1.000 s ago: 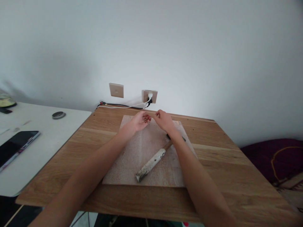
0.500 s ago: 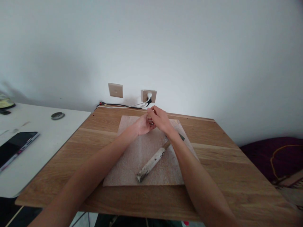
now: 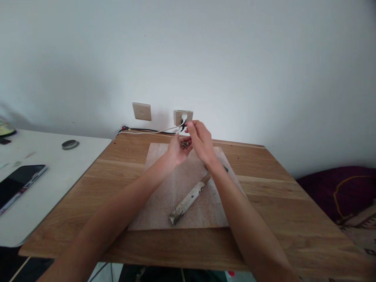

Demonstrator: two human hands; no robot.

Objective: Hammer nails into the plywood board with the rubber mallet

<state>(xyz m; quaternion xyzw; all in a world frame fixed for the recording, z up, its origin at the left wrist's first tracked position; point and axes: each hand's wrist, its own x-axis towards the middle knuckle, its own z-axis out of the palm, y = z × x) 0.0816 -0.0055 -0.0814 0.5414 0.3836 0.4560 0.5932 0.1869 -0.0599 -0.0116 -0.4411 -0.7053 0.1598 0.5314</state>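
Observation:
Over the far part of a thin wooden board (image 3: pixel 164 188), my left hand (image 3: pixel 178 149) is cupped with its palm up, holding a small cluster of shiny metal nails (image 3: pixel 185 144). My right hand (image 3: pixel 202 141) is just above and to the right of it, thumb and fingers brought together; whatever they pinch, if anything, is too small to make out. Below my hands, a hammer (image 3: pixel 188 203) lies diagonally on the board, its worn handle flecked with white. My right forearm covers part of the hammer near its dark head.
The board rests on a wooden table (image 3: pixel 273 203) against a white wall. Cables (image 3: pixel 147 132) run along the table's back edge to a wall socket (image 3: pixel 179 117). On a white table (image 3: pixel 58 172) at the left are a phone (image 3: pixel 20 182) and a round grey object (image 3: pixel 70 144).
My right hand has lifted up and away from my left palm, so the nails show more clearly. My left hand has risen slightly. The hammer and board stay in place.

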